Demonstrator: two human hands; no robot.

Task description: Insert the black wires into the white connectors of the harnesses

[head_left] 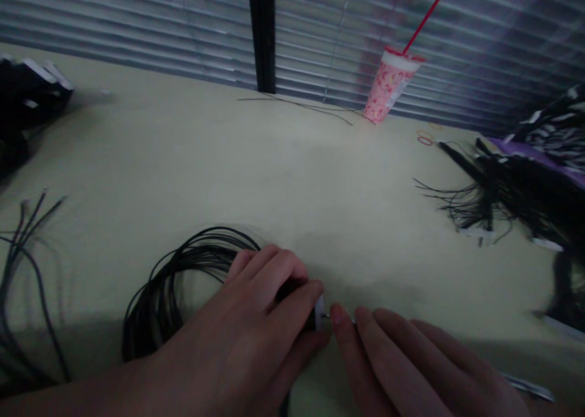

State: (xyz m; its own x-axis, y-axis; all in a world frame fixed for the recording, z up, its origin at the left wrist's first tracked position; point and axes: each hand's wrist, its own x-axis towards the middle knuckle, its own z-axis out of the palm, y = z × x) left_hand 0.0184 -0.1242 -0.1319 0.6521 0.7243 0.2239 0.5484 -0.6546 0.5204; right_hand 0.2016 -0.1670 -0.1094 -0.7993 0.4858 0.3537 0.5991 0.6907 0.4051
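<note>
My left hand (256, 319) is closed around a white connector (319, 312) at the end of a bundle of black wires (196, 255). The wires loop away to the left and lie on the table under and beside the wrist. Close by on the right, my right hand (406, 356) pinches a slim metal tool (528, 386), whose silver rear end sticks out behind the palm. Its thin tip shows between the two hands and points at the connector face; I cannot tell whether it is inside. Fingers hide most of the connector and tool.
Black cables (22, 252) lie at the left, below a dark bundle (31, 94). Wire harnesses (512, 191) with white connectors are heaped at the right. A pink cup (393, 85) with a red straw stands by the blinds (137, 27), near loose thin wires (306, 105) and a red rubber band (425, 138).
</note>
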